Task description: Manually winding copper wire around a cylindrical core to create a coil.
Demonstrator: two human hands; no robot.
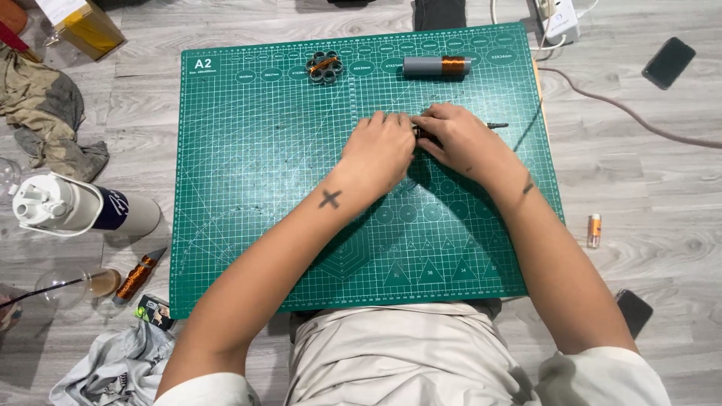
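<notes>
While both hands meet mid-frame on the green mat (248,195), left hand (380,154) and right hand (462,143) fingers curl together around a small dark tool (496,125), its grip hidden.

On the cutting mat (248,188), a ring cluster (324,66) lies left of a cylinder (436,66).

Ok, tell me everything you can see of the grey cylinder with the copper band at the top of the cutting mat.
The grey cylinder lies on its side near the far edge of the green cutting mat, long axis running left to right. It looks like matte grey plastic or metal, with a band of shiny copper-coloured winding near its right end. Nothing touches it but the mat; both hands work lower down, apart from it.
</notes>
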